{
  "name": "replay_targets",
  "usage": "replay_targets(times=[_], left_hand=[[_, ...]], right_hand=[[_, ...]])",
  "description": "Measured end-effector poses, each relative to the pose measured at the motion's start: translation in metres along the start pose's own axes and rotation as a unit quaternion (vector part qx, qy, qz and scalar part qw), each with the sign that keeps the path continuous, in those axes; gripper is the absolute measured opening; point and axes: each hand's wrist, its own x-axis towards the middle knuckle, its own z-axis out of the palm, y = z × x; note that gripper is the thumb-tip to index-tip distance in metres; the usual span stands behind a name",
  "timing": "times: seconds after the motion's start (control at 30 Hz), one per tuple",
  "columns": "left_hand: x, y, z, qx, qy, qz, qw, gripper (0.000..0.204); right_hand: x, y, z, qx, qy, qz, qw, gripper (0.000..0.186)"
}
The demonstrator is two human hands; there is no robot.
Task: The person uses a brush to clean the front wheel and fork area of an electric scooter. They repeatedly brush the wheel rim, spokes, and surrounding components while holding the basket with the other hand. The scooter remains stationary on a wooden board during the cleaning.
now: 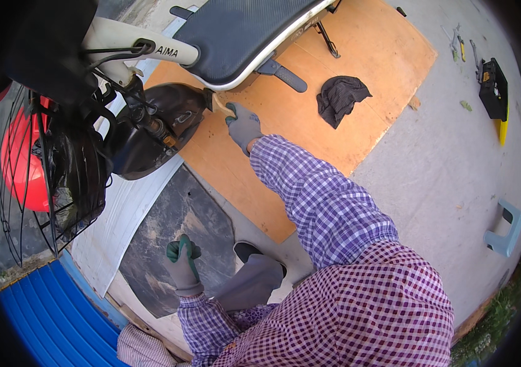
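Checked smock [389, 293] fills lower right. Tan tool [221, 107], upper centre-left, at rear edge of dark mudguard [178, 104] — right hand [244, 126] closed round it. Left hand [182, 264], lower centre-left: loose fist, nothing visible inside. Judgement: light strokes, left bracing — steadier.

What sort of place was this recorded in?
Probably an outdoor paved yard: green plants grow along the edge of grey paving, a scooter stands partly over an orange-brown sheet, and hand tools lie near a black box.
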Motion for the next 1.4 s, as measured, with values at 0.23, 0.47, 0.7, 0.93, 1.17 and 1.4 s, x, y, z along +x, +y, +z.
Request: replay_targets(times=[0.23, 0.47, 0.7, 0.93, 1.17, 1.4], left_hand=[[-0.002, -0.007, -0.002, -0.004, 0.007, -0.019, 1.0, 0.018], [-0.001, -0.004, 0.003, 0.012, -0.002, -0.018, 1.0, 0.015], [0.001, -0.005, 0.006, 0.016, 0.003, -0.019, 1.0, 0.019], [0.002, -0.007, 0.007, 0.019, -0.003, -0.02, 1.0, 0.021], [0.006, -0.005, 0.008, 0.02, -0.014, -0.027, 0.999, 0.019], [0.007, -0.006, 0.009, 0.027, -0.018, -0.026, 0.999, 0.019]], right_hand=[[0.007, 0.019, 0.005, 0.072, -0.02, 0.045, 0.996, 0.039], [0.008, 0.02, -0.002, -0.016, 0.032, -0.072, 0.997, 0.039], [0.018, 0.005, -0.012, -0.044, 0.022, -0.052, 0.997, 0.038], [0.037, -0.009, 0.01, -0.116, -0.016, -0.09, 0.989, 0.038], [0.03, 0.02, -0.037, -0.098, -0.067, -0.112, 0.987, 0.039], [0.031, -0.009, -0.002, -0.138, -0.015, -0.088, 0.986, 0.041]])
